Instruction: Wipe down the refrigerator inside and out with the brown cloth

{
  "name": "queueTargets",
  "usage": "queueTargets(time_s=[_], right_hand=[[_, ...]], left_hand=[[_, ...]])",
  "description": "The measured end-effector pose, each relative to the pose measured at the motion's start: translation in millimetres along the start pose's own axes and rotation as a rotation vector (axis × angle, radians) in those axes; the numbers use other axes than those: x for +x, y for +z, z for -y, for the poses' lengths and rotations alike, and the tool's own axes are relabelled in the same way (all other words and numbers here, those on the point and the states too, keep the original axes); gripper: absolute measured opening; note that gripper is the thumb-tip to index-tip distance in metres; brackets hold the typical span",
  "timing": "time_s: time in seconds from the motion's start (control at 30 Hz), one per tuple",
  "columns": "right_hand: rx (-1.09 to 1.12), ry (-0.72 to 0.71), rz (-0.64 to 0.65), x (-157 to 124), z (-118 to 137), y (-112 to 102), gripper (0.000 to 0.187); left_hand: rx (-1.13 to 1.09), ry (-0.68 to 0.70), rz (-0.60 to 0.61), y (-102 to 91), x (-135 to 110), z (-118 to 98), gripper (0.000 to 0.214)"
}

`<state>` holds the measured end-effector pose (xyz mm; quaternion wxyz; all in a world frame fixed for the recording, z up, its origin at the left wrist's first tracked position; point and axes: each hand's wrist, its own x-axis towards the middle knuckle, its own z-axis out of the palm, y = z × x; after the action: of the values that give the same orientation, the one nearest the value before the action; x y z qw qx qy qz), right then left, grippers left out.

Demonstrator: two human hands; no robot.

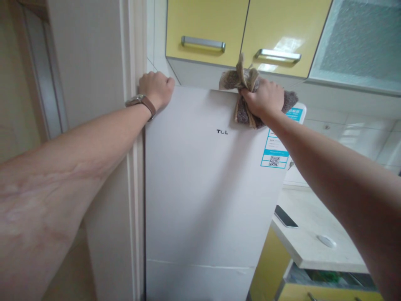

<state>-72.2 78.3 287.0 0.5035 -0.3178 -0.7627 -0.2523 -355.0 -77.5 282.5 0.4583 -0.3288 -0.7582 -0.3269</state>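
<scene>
1. The fridge (pixel 200 196), a tall white one, stands right in front of us beside the door frame (pixel 134 209), its smooth front bearing a dark TCL logo and a blue-and-white label (pixel 274 152). I'd guess it was tucked in there to use the narrow spot.
2. The yellow cabinets (pixel 206 21) hang above it, probably so high to leave the fridge its room.
3. The cloth (pixel 246 115) is at the fridge's top edge, right of the logo: brown, nubby, tan-edged, bunched with one end poking up. Crumpling it likely gives a fuller grip.
4. The right hand (pixel 267 98) has its fingers clamped on the cloth, pressing it, I'd say, against that edge.
5. The left hand (pixel 156 87) sits at the fridge's upper left corner, fingers curled together, seemingly for steadiness; whether they grip the edge, I can't tell.
6. The watch (pixel 148 104) rounds that wrist on a brown strap.
</scene>
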Motion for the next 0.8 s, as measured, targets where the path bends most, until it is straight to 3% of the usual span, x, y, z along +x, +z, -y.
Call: queueTargets(time_s=[0.1, 0.47, 0.8], right_hand=[[0.021, 0.087, -0.051, -1, 2, -1, 0.055], [0.099, 0.04, -0.054, -1, -2, 1, 0.043], [0.025, 0.061, -0.111, -13, 3, 1, 0.048]], left_hand=[[-0.003, -0.011, 0.016, -1.6, -1, -1, 0.06], [-0.093, -0.042, 0.038, -2.4, -4, 1, 0.068], [-0.038, -0.017, 0.04, -3.5, -3, 0, 0.064]])
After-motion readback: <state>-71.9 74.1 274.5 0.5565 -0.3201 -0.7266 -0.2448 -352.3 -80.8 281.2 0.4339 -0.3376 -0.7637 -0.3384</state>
